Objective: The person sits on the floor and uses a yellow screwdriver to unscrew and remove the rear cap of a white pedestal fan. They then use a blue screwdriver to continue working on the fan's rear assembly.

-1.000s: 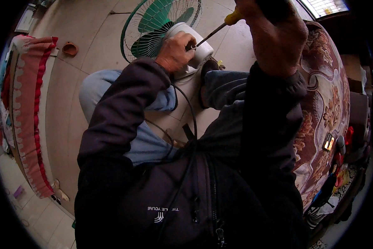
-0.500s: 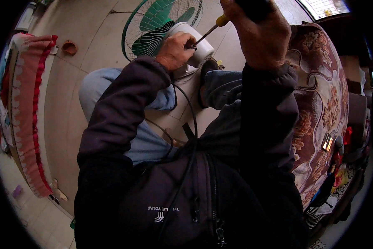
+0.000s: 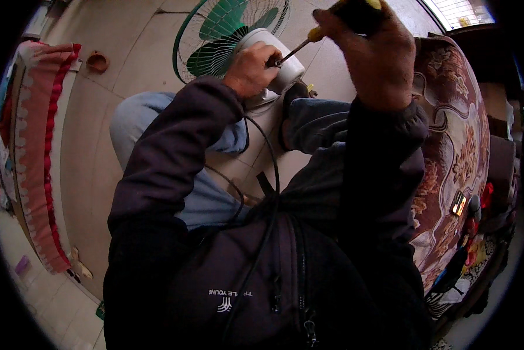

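A screwdriver (image 3: 296, 51) with a yellow and black handle is gripped in my right hand (image 3: 383, 64), its thin shaft slanting down to the left. Its tip meets the fingers of my left hand (image 3: 250, 70), which are closed at the white motor housing (image 3: 289, 72) of a fan. Something small and dark shows between those fingertips; I cannot make out what it is. Behind the housing, the fan (image 3: 222, 23) has green blades inside a wire guard and lies on the floor beyond my knees.
A black cable (image 3: 273, 157) runs over my lap and jacket. To the right is a bed or seat under a brown floral cover (image 3: 442, 128), with a phone (image 3: 458, 203) on it. A pink cloth (image 3: 37, 157) hangs at left, near a small clay bowl (image 3: 97, 62) on the floor.
My right hand has shifted slightly right and lower and turned a little, so the yellow end of the handle now shows. My left hand stays at the housing.
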{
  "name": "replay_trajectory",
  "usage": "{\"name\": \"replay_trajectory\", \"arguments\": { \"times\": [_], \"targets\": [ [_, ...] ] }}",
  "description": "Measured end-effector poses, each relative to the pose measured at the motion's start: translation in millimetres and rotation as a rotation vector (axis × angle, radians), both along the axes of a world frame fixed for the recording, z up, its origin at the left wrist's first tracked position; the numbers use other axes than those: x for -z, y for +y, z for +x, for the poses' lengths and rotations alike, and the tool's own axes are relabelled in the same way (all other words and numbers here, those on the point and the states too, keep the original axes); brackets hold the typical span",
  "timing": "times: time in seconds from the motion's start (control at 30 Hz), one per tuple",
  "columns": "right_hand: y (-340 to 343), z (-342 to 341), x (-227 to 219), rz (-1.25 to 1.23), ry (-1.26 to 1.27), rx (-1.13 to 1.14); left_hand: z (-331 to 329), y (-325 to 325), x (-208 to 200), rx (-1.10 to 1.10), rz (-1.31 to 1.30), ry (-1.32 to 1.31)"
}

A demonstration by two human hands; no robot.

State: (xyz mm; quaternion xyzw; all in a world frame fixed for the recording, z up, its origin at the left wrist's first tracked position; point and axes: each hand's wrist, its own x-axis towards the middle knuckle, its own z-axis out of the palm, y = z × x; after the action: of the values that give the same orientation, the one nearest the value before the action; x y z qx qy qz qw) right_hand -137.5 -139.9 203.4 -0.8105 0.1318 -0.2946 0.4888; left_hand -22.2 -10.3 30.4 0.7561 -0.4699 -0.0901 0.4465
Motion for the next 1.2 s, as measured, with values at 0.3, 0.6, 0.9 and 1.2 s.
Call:
{"name": "replay_trajectory", "arguments": {
  "times": [0.3,0.6,0.9,1.2],
  "targets": [
    [14,-4,-16,-0.147,0.103,0.100,0,-1,-4,0.001,0.069,-0.035],
    [8,-3,-10,-0.032,0.110,0.068,-3,3,1,0.020,-0.020,-0.097],
    [9,-9,-11,-0.228,0.073,-0.013,-2,0,2,-0.027,-0.020,-0.059],
    [12,-11,-21,-0.227,0.030,-0.017,-2,2,-5,-0.003,0.021,0.065]
  ]
}}
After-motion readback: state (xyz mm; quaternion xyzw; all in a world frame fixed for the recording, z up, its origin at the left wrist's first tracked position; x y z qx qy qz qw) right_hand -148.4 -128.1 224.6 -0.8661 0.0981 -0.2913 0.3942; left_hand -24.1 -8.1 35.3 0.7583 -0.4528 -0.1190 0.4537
